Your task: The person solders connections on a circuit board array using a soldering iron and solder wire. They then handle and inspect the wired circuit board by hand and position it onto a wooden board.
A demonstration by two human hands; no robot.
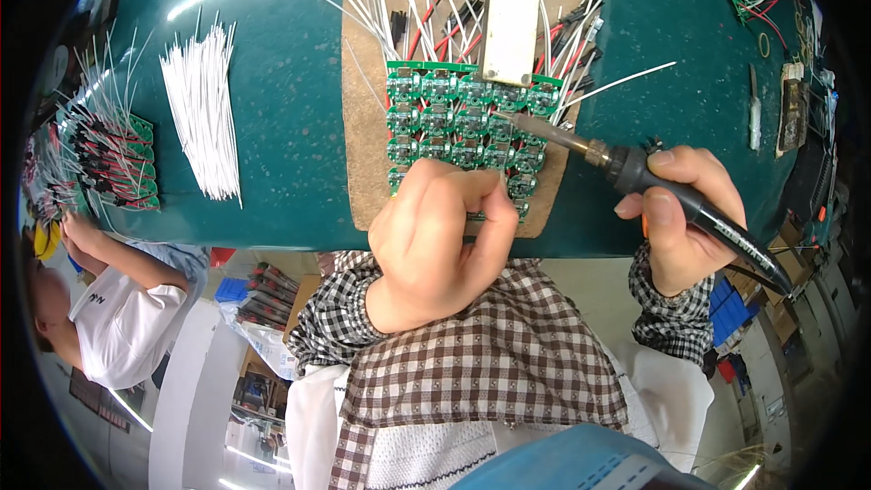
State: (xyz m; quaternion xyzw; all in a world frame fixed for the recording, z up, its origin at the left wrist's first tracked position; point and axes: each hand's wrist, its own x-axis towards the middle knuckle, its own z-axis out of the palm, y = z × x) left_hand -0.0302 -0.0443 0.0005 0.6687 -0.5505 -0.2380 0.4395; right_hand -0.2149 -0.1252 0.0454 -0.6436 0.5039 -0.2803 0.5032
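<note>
Soldering iron (631, 168): tip over green circuit boards (435, 118), pointing forward-left, long axis diagonal.
Right hand (680, 227): fingers wrapped around its handle.
Left hand (431, 240): fingers pinched over the boards; cannot tell what's held.

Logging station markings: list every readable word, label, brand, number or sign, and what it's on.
Iron handle: white lettering, not copied here.
White shirt, person at left: small dark lettering, not copied here.
Green boards: tiny pale marks, too small to read.
Anything else: too small or blurred to read.
</note>
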